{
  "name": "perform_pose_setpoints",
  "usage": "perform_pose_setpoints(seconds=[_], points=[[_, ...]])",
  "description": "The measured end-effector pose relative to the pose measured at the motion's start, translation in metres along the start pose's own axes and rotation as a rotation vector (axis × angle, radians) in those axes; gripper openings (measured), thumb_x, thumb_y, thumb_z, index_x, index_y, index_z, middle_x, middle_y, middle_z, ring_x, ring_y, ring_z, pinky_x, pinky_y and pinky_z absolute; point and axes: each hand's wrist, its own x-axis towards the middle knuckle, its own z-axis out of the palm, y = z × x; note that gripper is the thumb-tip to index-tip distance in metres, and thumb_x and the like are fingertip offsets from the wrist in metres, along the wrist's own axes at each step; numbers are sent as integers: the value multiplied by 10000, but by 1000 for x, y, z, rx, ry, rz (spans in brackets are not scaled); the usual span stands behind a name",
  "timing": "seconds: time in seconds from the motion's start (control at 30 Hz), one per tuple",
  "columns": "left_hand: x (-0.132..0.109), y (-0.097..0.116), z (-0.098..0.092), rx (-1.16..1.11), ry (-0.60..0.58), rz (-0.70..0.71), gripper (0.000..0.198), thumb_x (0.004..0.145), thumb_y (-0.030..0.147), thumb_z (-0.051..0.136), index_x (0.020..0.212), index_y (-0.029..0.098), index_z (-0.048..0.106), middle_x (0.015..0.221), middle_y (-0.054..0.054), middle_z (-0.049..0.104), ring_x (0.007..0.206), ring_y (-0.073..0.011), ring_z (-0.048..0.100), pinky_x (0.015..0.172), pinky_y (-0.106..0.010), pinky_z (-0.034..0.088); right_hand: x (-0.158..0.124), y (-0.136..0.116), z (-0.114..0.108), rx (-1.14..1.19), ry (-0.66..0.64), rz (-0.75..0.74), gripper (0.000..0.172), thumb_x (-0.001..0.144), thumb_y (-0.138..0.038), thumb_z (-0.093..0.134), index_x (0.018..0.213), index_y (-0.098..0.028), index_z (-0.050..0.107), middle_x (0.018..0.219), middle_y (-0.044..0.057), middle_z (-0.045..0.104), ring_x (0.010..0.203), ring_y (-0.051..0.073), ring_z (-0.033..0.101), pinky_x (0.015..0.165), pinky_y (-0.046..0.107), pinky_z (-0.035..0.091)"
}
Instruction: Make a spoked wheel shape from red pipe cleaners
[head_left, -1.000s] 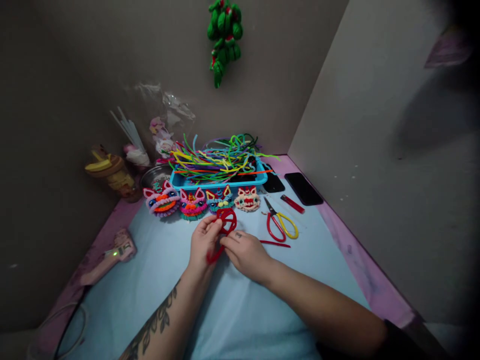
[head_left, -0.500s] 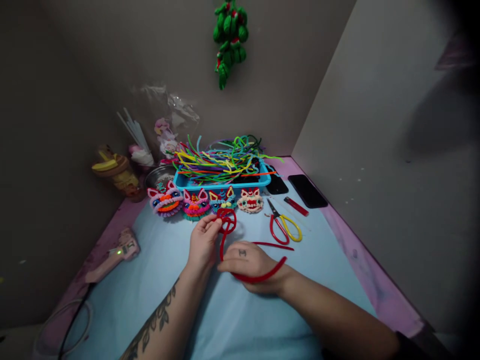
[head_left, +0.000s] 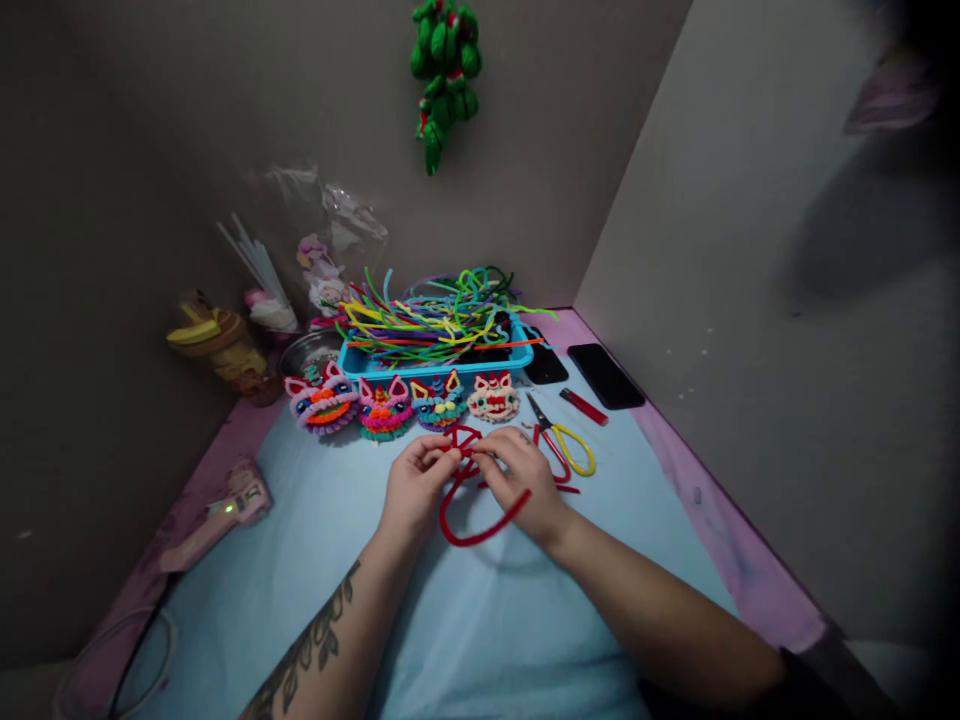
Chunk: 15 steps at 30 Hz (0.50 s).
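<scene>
Between my hands is a red pipe cleaner (head_left: 469, 541), bent at its upper end into a ring with crossing spokes; its long tail curves down and to the right. My left hand (head_left: 421, 478) pinches the ring's left side between thumb and fingers. On the ring's right side, my right hand (head_left: 523, 480) is closed in a pinch on it too. Another red pipe cleaner piece (head_left: 568, 490) lies on the cloth, partly hidden behind my right hand. Close beyond that hand are scissors (head_left: 561, 440) with one red and one yellow handle.
Lion-head figures made of pipe cleaners (head_left: 384, 408) stand in a row before a blue tray (head_left: 435, 372) heaped with colourful pipe cleaners. Phones (head_left: 606, 376) and a red lighter-like stick (head_left: 583, 407) lie at right. A pink glue gun (head_left: 225, 510), its light on, lies left.
My right hand has moved up from the tail to the ring, beside my left hand. The tail now hangs in a loose curve below. The view has shifted slightly.
</scene>
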Motion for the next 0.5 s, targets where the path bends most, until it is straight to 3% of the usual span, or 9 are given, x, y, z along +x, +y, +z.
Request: perform_pose_setpoints(seconds=[0.23, 0.5], points=[[-1, 0, 0, 47, -54, 21, 311, 574, 275, 808, 786, 135, 628, 633, -1, 665, 571, -93, 588, 603, -209, 448, 3, -1, -4, -30, 9, 29, 114, 861, -185, 519, 815, -203, 622, 786, 49, 621, 800, 191, 576, 740, 330, 474], [0, -2, -2, 32, -64, 28, 304, 563, 270, 814, 780, 147, 640, 640, -4, 674, 582, -108, 604, 615, -225, 465, -1, 2, -3, -23, 3, -74, 169, 835, -129, 509, 905, -211, 639, 846, 51, 690, 806, 188, 614, 766, 340, 488]])
